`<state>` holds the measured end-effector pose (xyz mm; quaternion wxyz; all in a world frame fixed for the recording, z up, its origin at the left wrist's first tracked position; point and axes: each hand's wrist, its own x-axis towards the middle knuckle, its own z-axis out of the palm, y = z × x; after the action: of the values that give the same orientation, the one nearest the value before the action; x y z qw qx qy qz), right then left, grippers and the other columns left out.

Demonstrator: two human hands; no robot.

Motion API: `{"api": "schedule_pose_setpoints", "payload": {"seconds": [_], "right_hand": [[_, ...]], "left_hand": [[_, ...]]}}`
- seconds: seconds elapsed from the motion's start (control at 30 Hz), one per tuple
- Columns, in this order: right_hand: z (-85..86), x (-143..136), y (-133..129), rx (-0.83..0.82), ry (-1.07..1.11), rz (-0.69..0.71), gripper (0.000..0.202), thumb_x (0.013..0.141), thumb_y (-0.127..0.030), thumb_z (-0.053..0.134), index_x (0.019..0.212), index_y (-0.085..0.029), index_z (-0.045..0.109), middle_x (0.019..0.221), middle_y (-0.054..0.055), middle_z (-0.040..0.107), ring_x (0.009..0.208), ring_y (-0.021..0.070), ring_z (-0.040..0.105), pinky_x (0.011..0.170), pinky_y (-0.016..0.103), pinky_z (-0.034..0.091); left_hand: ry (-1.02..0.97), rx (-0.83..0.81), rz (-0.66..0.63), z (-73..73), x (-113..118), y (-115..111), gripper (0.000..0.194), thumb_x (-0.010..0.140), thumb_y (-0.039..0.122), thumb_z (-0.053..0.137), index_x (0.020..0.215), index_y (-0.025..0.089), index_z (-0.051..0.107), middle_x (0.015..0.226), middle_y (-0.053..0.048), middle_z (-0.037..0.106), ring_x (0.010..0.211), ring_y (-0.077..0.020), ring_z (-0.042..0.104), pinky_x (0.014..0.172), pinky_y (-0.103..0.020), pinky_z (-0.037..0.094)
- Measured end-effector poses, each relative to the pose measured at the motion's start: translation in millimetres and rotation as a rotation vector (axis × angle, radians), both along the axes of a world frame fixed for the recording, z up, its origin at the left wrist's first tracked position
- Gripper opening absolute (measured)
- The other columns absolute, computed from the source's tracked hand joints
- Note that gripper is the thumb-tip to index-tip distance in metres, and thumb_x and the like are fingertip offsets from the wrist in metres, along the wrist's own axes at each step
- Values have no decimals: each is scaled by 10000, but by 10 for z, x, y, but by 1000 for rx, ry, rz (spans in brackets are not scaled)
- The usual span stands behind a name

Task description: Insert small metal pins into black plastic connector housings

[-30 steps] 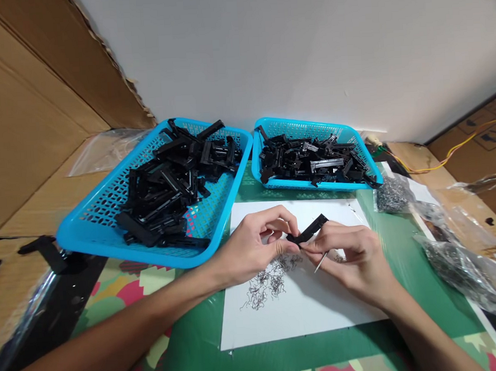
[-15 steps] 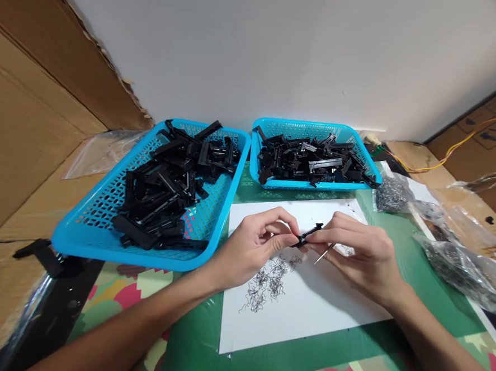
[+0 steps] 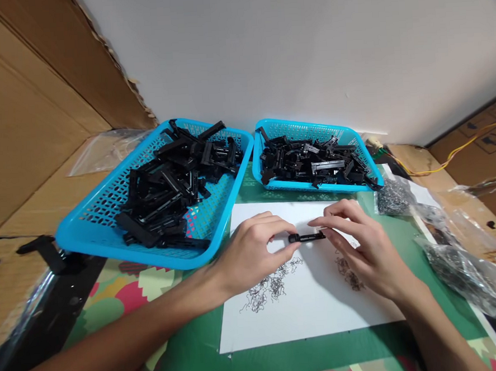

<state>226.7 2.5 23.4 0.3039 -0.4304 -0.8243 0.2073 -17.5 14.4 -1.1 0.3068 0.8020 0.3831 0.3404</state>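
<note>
A small black plastic part (image 3: 311, 237) is held level above the white sheet (image 3: 306, 316). The thumb and fingers of my left hand (image 3: 256, 250) pinch its left end. At the part's right end, my right hand (image 3: 358, 246) has its thumb and fingertips apart, with the thumb close to or touching the tip; whether they touch is hard to tell. A thin light-coloured thing shows by the right fingertips, too small to make out. Small curled metal wires (image 3: 275, 284) lie on the sheet below my left hand, and another small pile (image 3: 349, 274) lies under my right.
A large blue basket (image 3: 130, 260) of black parts stands at the left. Behind the sheet is a smaller blue basket (image 3: 315, 187) of similar parts. Plastic bags (image 3: 458, 268) of small metal pieces lie at the right. A black part (image 3: 46, 254) sits left of the large basket.
The black part has been turned level, its side now facing me. My right fingers have loosened and moved to its right end. The thin metal rod under my right hand no longer shows.
</note>
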Motion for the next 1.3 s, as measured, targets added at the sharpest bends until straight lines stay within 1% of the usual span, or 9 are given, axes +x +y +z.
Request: {"api": "schedule_pose_setpoints", "payload": {"seconds": [0.07,0.13,0.2,0.3,0.4,0.53,0.67,1.07,1.3], "right_hand": [[-13,8,-6,57,-10,-8,339,1039,-143,572,1257,-316,765,1152,93,673,1066,255,634,849,411,559],[-30,-12,-24,70,50,-34,306,1033,-142,595,1199,-313,787,1184,90,707,1070,256,668,854,414,573],[-44,-63,-51,2,163,-97,226,1027,-167,633,1119,-290,799,1108,75,760,1002,242,715,829,391,588],[-65,-163,-86,-182,333,-202,108,1010,-245,692,980,-248,796,959,56,795,880,224,748,771,349,609],[-94,-240,-97,-317,433,-242,131,996,-305,718,920,-225,790,923,51,791,822,213,760,740,327,630],[-113,-271,-95,-365,448,-248,152,987,-326,730,899,-221,797,922,46,790,810,201,762,741,307,639],[-93,-268,-97,-351,414,-238,159,987,-316,728,886,-219,804,912,47,798,813,195,759,733,284,635],[-25,-279,-113,-248,251,-242,186,974,-318,733,836,-224,815,890,48,823,757,217,769,664,295,631],[-22,-319,-164,-66,171,-208,136,974,-229,719,884,-247,819,815,26,809,653,179,734,573,269,580]], "left_hand": [[4,42,-29,-8,8,-8,85,921,158,757,1006,153,755,953,-37,787,872,-190,672,800,-327,512],[12,84,-58,-21,13,-11,89,930,164,744,1016,141,750,947,-47,785,881,-202,680,834,-351,512],[29,109,-83,-35,14,-14,99,936,164,733,1028,131,751,946,-56,783,874,-208,686,853,-367,509],[54,119,-96,-51,8,-18,93,939,158,727,1019,127,761,939,-57,784,856,-207,689,857,-376,501],[54,128,-94,-66,2,-24,73,944,163,725,983,125,774,912,-54,789,847,-208,688,845,-374,500],[31,152,-90,-79,1,-32,74,953,169,725,978,127,780,908,-50,803,819,-200,675,809,-359,497],[45,165,-103,-66,2,-35,72,970,161,711,957,126,772,887,-43,798,787,-186,652,792,-348,490],[162,250,-129,-53,3,-51,182,1030,180,625,875,148,715,841,-34,752,782,-183,636,784,-342,500],[165,197,-127,-69,-5,-56,168,1035,194,628,925,140,743,881,-56,776,817,-196,660,818,-342,522]]}}
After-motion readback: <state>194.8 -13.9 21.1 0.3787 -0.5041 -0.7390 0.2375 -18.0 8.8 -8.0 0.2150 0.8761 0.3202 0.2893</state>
